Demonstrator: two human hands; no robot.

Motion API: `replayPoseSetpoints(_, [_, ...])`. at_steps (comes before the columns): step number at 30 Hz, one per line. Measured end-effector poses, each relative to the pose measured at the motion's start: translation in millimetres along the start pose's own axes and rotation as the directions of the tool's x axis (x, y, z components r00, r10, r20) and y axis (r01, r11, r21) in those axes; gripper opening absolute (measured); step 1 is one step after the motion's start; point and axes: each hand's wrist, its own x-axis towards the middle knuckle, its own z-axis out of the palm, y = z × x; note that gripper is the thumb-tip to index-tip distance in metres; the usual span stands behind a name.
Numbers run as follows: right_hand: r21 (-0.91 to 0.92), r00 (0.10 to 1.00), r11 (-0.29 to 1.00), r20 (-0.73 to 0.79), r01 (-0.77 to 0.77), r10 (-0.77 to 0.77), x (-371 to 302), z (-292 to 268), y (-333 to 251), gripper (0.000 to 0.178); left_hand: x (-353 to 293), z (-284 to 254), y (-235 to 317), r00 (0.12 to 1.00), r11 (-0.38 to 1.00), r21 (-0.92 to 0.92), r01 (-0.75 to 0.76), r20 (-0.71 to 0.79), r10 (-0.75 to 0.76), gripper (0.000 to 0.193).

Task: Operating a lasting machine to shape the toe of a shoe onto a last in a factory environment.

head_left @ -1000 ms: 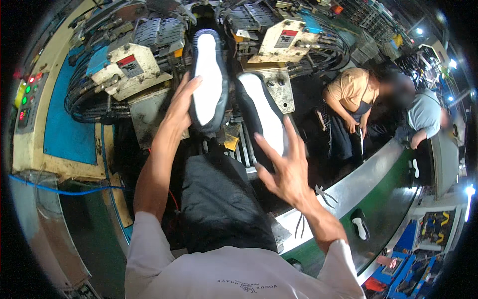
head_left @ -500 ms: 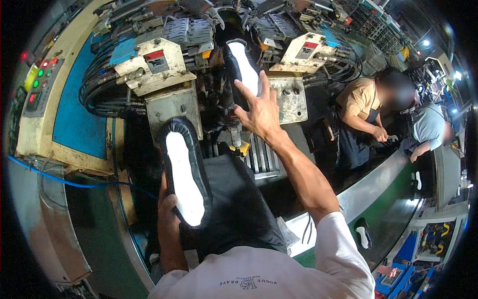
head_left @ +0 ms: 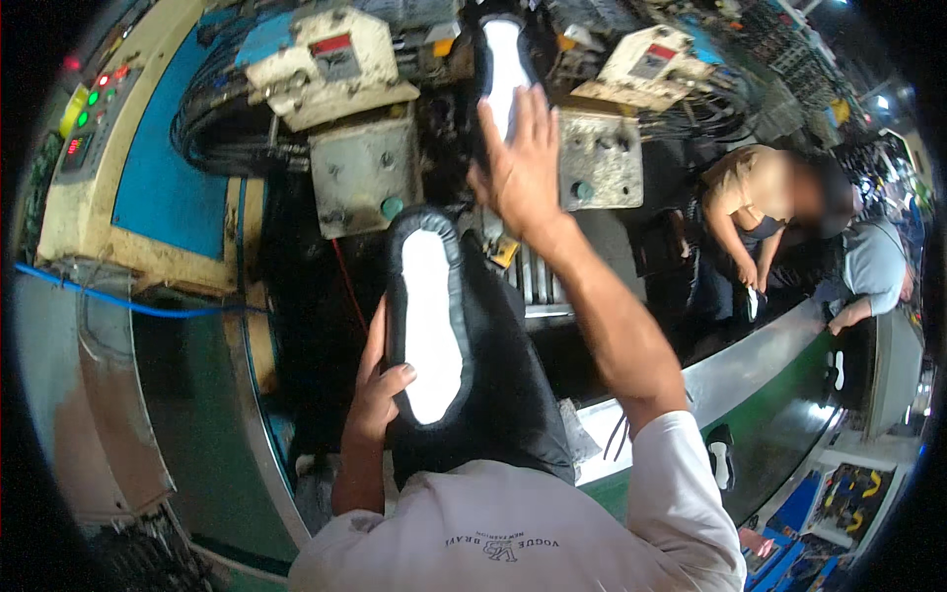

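My left hand [head_left: 377, 395] grips a black shoe upper [head_left: 456, 296] with a white insole-like bottom facing up. Its thumb lies over the side edge, and the remaining fingers are partly hidden beneath. Farther ahead, a second black shoe upper [head_left: 506, 59], also white-bottomed, sits in the middle of the machine [head_left: 340, 69]. My right hand [head_left: 523, 173] rests over that upper's near end. Its fingers are stretched out and lie on the white bottom, with the thumb off to the left.
Metal plates [head_left: 367, 173] flank the machine's middle. A panel with lit buttons [head_left: 89, 118] stands at left, above a blue hose [head_left: 128, 306]. Right, a green conveyor [head_left: 681, 469] carries another shoe upper [head_left: 722, 459]. Two co-workers [head_left: 735, 212] work beyond it; one holds a white-bottomed piece.
The view has shifted, so the machine appears higher. My right hand has moved forward onto the farther upper, its fingers closer together. The left-hand upper now appears farther right.
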Motion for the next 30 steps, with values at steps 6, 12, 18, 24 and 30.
replayPoseSetpoints(6, [-0.097, 0.997, 0.994, -0.057, 0.043, -0.049, 79, 31, 28, 0.089, 24, -2, 7, 0.993, 0.895, 0.43, -0.119, 0.037, 0.115, 0.109])
replayPoseSetpoints(12, [-0.052, 0.994, 0.995, -0.055, 0.09, -0.093, 130, 48, 53, 0.087, 44, 4, 0, 0.988, 0.798, 0.597, -0.087, -0.052, 0.147, 0.106])
replayPoseSetpoints(18, [-0.024, 0.994, 0.994, -0.017, 0.108, -0.109, 135, 50, 64, 0.086, 56, -4, -12, 0.986, 0.718, 0.691, -0.085, -0.046, 0.161, 0.109])
replayPoseSetpoints(24, [-0.029, 0.991, 0.991, 0.025, 0.129, -0.129, 150, 42, 64, 0.085, 34, -7, -21, 0.955, 0.632, 0.775, 0.003, -0.189, 0.227, 0.105])
replayPoseSetpoints(30, [0.337, 0.979, 0.92, -0.102, 0.202, -0.178, 37, 8, -33, 0.082, -4, -17, -30, 0.907, 0.557, 0.819, 0.137, -0.33, 0.261, 0.106])
